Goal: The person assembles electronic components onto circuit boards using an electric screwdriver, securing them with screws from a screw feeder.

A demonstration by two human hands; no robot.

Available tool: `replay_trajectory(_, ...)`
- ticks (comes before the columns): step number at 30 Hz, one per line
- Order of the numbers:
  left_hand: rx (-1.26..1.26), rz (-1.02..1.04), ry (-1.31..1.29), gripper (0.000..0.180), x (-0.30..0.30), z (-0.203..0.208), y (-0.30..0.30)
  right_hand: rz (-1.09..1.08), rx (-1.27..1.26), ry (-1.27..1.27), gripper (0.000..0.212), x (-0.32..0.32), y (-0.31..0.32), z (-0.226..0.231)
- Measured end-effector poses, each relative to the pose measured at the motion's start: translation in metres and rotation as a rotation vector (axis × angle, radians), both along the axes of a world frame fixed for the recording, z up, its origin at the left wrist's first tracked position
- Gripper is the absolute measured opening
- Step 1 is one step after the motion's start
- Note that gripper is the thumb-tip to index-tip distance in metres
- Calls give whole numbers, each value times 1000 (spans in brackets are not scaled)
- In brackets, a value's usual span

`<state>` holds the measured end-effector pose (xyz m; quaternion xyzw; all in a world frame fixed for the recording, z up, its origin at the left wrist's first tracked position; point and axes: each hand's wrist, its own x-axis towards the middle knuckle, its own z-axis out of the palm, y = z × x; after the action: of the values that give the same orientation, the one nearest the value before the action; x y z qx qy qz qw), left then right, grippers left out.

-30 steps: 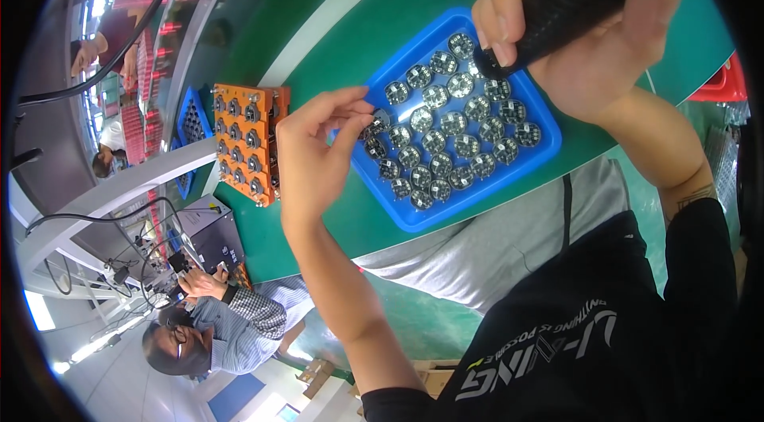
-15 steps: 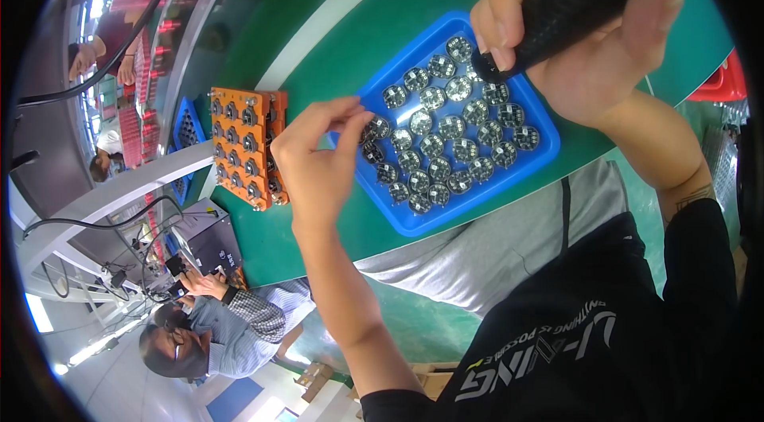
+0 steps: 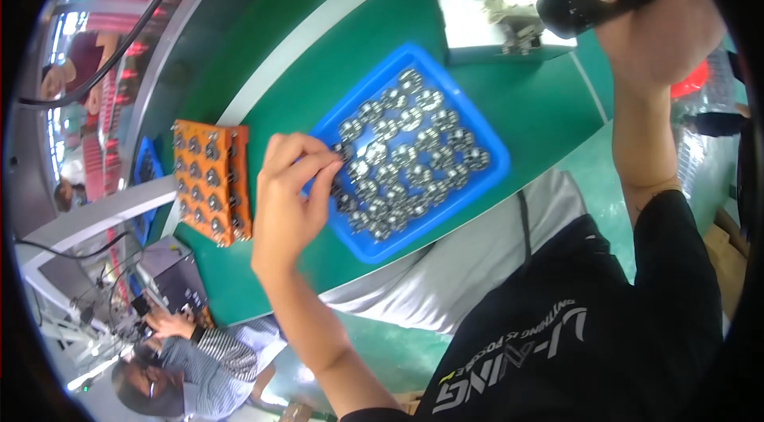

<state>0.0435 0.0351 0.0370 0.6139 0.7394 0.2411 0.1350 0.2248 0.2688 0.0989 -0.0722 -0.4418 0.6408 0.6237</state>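
Note:
A blue plastic tray lies on the green table, holding many small round circuit boards with silvery parts. At its left rim, my left hand is closed, thumb and fingertips pinched together beside the outermost boards. Whatever lies between those fingertips, if anything, is too small to make out. Up at the far right, my right hand is closed around a thick black cylindrical tool with a dotted surface. Its rounded end points left, beyond the tray and clear of the boards.
Orange racks filled with round dark parts stand left of the tray. Behind the tray is a brightly lit metal fixture. A co-worker sits at lower left by a dark box. A red container is at right.
My right hand has lifted the black tool away from the tray, up and right, uncovering the lit fixture. My left hand stays pinched at the tray's left rim. The whole view has shifted.

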Motion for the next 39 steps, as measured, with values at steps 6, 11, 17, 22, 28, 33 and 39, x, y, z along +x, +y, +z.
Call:
replay_trajectory(6,-67,-88,85,6,4,13,12,-164,-19,-56,72,34,25,12)
replay_trajectory(11,2,-68,50,7,-3,-1,6,150,-31,38,80,26,6,6)
replay_trajectory(17,146,-50,9,13,-9,-11,3,979,129,549,84,-4,28,-29)
replay_trajectory(22,219,-85,-118,25,-22,-15,-1,1101,-52,636,66,-8,9,-17)
replay_trajectory(28,250,-99,-180,28,-36,-23,-13,100,-150,-333,77,-23,-64,-2)
replay_trajectory(33,250,-87,-128,24,-38,-27,-20,276,173,-648,93,-64,-110,-24)
replay_trajectory(39,274,-52,-133,16,-36,-30,-19,857,12,-194,67,-94,-94,-71)
